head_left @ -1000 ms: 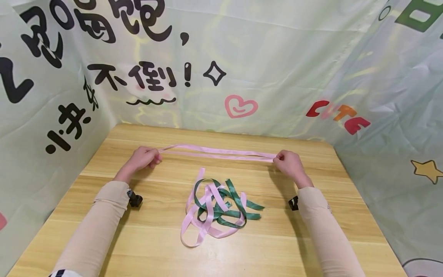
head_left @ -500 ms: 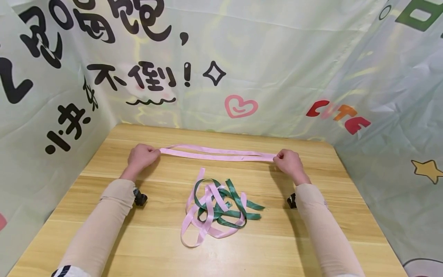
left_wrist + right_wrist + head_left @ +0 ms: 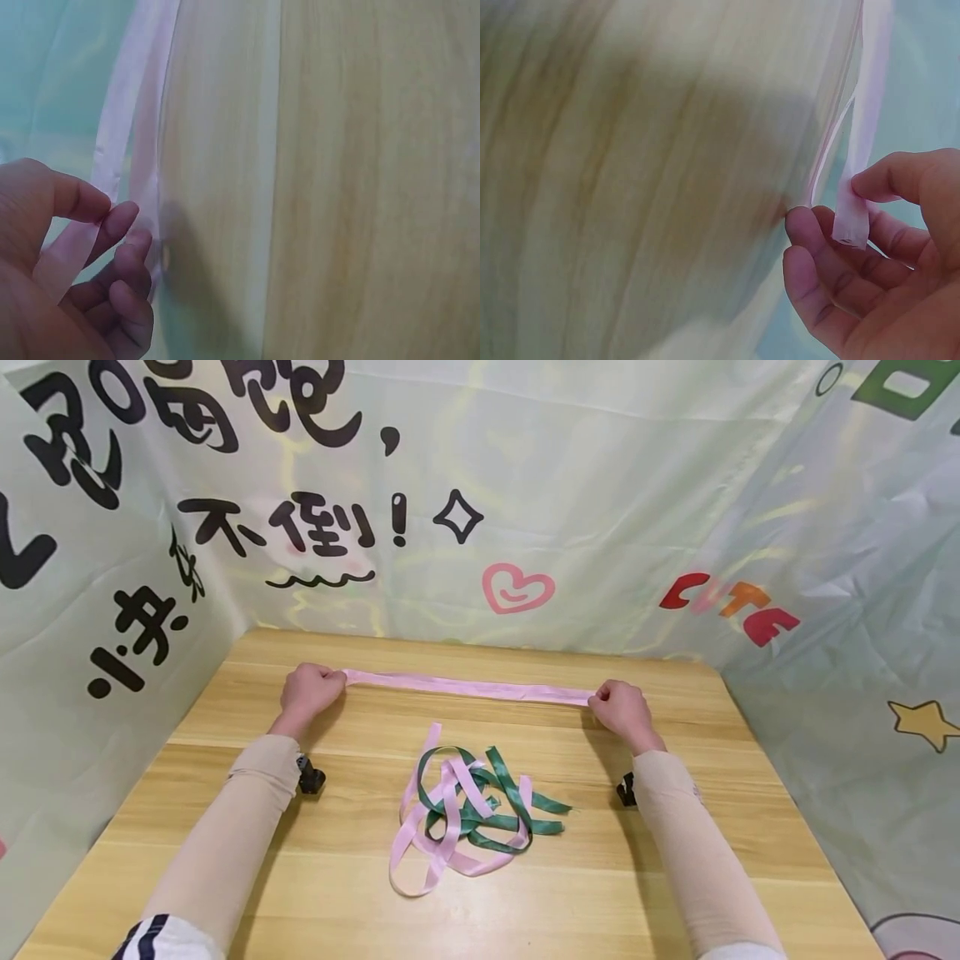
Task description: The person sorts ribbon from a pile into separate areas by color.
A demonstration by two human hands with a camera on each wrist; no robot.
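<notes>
A pink satin ribbon (image 3: 468, 687) stretches between both hands across the far part of the table, its two lengths overlapping in the head view. My left hand (image 3: 309, 689) pinches one end region between thumb and forefinger; in the left wrist view a bit of pink ribbon (image 3: 124, 112) runs up from that pinch, with a second strand beside it. At the other side my right hand (image 3: 624, 708) pinches the ribbon too. A cut, slightly frayed end of the ribbon (image 3: 851, 225) sticks out below the thumb in the right wrist view.
Nearer the middle of the wooden table (image 3: 337, 877) lies a loose tangle of pink ribbon (image 3: 450, 793) and green ribbon (image 3: 516, 793). Printed fabric (image 3: 600, 527) walls in the back and both sides.
My left hand has moved slightly toward the back of the table. The two ribbon lengths, apart before, now overlap as one band. The tangle of ribbons stays put.
</notes>
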